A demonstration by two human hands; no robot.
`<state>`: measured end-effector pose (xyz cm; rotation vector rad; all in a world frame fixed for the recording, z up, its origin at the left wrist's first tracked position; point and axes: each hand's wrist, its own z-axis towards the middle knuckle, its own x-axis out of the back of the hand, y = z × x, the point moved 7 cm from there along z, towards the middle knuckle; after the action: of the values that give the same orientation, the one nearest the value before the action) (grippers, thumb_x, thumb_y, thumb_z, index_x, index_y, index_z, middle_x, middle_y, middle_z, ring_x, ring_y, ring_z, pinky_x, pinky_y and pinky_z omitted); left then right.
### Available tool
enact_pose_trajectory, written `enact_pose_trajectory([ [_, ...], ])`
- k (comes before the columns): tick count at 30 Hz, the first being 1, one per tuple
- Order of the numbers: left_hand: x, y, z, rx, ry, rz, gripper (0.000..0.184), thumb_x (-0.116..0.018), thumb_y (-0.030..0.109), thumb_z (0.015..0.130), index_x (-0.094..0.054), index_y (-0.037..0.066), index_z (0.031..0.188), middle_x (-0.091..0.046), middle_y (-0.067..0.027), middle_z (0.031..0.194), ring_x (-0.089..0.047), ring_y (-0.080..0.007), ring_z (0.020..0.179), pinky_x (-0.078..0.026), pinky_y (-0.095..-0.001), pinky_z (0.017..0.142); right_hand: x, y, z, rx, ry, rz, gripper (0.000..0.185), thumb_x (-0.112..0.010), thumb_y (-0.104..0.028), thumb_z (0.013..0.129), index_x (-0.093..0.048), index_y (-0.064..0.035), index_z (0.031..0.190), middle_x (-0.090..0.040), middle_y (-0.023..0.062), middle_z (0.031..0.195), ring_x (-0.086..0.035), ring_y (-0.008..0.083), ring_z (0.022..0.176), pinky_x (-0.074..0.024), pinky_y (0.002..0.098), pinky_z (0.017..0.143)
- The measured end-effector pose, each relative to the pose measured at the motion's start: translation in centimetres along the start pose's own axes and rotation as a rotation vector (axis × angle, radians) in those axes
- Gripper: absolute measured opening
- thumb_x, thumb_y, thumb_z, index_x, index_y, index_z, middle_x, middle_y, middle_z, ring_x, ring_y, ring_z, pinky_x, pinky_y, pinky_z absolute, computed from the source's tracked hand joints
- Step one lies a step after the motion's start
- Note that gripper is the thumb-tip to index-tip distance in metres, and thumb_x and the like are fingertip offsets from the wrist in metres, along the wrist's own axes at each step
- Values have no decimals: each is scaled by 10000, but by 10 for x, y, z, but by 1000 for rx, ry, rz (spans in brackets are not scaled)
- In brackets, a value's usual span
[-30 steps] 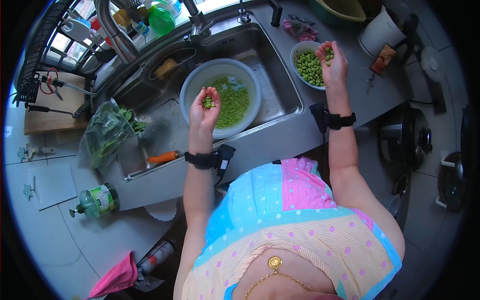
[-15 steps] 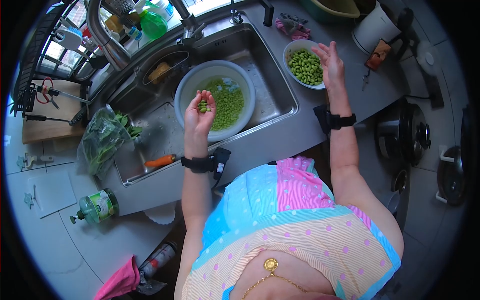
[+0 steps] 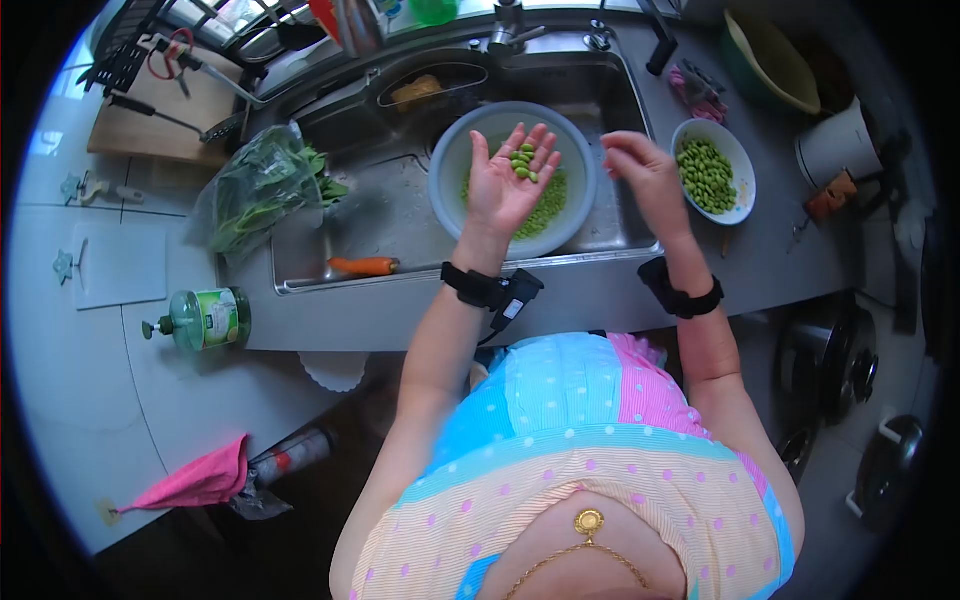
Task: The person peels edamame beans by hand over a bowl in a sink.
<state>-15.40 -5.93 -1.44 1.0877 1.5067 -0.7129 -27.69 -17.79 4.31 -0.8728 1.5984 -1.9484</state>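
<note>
My left hand [image 3: 508, 188] is palm up over the round basin [image 3: 586, 190], its fingers spread, with several green beans [image 3: 523, 160] lying loose on them. More beans [image 3: 547, 212] sit in water inside the basin, partly hidden by that hand. My right hand [image 3: 645, 178] hangs between basin and bowl, fingers bent and drawn together; whatever they may hold is too small to make out. To its right, a white bowl [image 3: 743, 180] contains a heap of green beans [image 3: 704, 174].
The basin stands in a steel sink [image 3: 370, 215]. A carrot [image 3: 363, 266] and a plastic bag of leafy greens [image 3: 262, 190] lie at its left. Nearby are a soap bottle [image 3: 212, 318], a cutting board [image 3: 168, 112], a faucet [image 3: 508, 30] and a pink cloth [image 3: 698, 92].
The view has shifted. My right hand has left the bowl and moved toward the basin, its fingers drawing together. My left hand has opened wider, still bearing beans.
</note>
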Motion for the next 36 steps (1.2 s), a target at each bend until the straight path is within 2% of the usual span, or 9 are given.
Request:
enact_pose_trajectory([
  [7, 2, 4, -4, 14, -90, 8, 677, -286, 605, 855, -430, 21, 1164, -473, -175, 1218, -462, -267, 1114, -344, -372, 970, -80, -18, 11, 335, -64, -255, 182, -556, -41, 807, -590, 5, 980, -583, 97, 914, -602, 177, 735, -478, 264, 649],
  [8, 3, 5, -5, 6, -86, 14, 676, -286, 605, 856, -429, 22, 1167, -473, -175, 1217, -462, -264, 1116, -340, -367, 973, -86, -16, 11, 415, -59, -348, 192, -556, -38, 801, -590, -6, 987, -575, 120, 899, -602, 249, 755, -481, 303, 661],
  [14, 3, 5, -8, -19, -38, 67, 677, -284, 611, 854, -402, 27, 1175, -478, -172, 1203, -465, -246, 1104, -326, -369, 979, -96, -20, 1, 403, -100, -451, 142, -562, -39, 786, -584, -21, 926, -567, 125, 871, -584, 292, 781, -475, 332, 673],
  [17, 4, 3, -6, -4, -76, 84, 689, -295, 626, 844, -348, 42, 1206, -493, -153, 1167, -474, -228, 1076, -333, -358, 967, -96, -16, 3, 455, -122, -437, 109, -563, -42, 786, -580, -20, 892, -576, 115, 848, -586, 270, 759, -473, 315, 659],
  [20, 4, 3, -4, 3, -72, 58, 671, -298, 615, 848, -378, 36, 1177, -476, -166, 1193, -466, -241, 1094, -344, -366, 964, -90, -16, 5, 352, -99, -272, 72, -579, -39, 762, -578, -5, 826, -574, 118, 792, -584, 266, 720, -469, 321, 635],
  [23, 6, 6, -4, -3, -58, 16, 646, -296, 592, 860, -437, 22, 1130, -467, -183, 1220, -462, -260, 1113, -373, -373, 947, -78, -11, 7, 154, -44, -2, 101, -582, -45, 772, -597, -7, 864, -590, 100, 818, -603, 209, 725, -469, 281, 633],
  [26, -1, 8, -6, -12, -46, 21, 645, -298, 592, 859, -445, 21, 1122, -467, -180, 1219, -464, -257, 1109, -392, -371, 926, -71, 11, 10, -67, -63, 50, 127, -564, -39, 791, -613, -27, 908, -597, 88, 828, -609, 164, 748, -468, 256, 637],
  [29, 4, 9, -6, -9, -79, 18, 652, -297, 596, 857, -451, 19, 1119, -466, -181, 1221, -466, -257, 1105, -395, -374, 921, -77, -10, 7, 251, -63, -116, 129, -567, -53, 788, -620, -39, 904, -588, 100, 826, -604, 188, 728, -471, 273, 637],
  [36, -1, 6, -9, -16, -63, 64, 664, -321, 626, 836, -415, 44, 1141, -508, -140, 1153, -488, -223, 1057, -370, -354, 929, -90, -10, 4, 365, -27, -365, 88, -573, -77, 781, -594, -10, 834, -571, 103, 816, -590, 220, 697, -472, 302, 633],
])
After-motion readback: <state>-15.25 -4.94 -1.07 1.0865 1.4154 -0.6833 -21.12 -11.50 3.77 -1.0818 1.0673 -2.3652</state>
